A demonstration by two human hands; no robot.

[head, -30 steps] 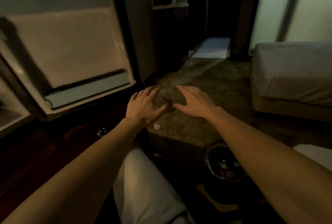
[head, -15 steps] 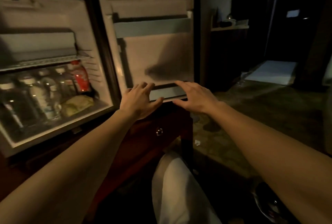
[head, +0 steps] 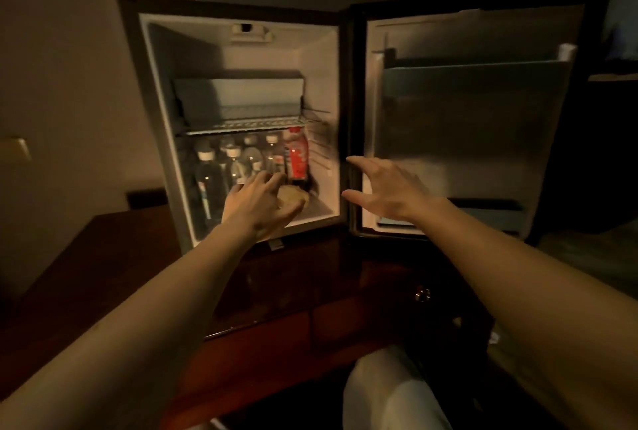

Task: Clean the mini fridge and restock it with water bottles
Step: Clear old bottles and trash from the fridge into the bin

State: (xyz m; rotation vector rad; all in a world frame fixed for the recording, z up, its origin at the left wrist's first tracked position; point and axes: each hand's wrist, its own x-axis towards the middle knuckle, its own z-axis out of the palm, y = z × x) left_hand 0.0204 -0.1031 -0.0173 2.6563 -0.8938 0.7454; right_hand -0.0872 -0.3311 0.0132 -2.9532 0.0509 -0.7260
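I see the mini fridge (head: 241,50) standing open on a dark wooden cabinet (head: 276,326), its door (head: 466,126) swung wide to the right; under the wire shelf (head: 241,126) stand several water bottles (head: 238,160) with a red-labelled bottle (head: 297,153) at their right, and a pale yellowish bundle (head: 291,196) lies on the fridge floor; my left hand (head: 257,203) reaches into the lower compartment, fingers loose and holding nothing, just in front of the bottles; my right hand (head: 383,189) hovers spread and empty at the door's hinge edge.
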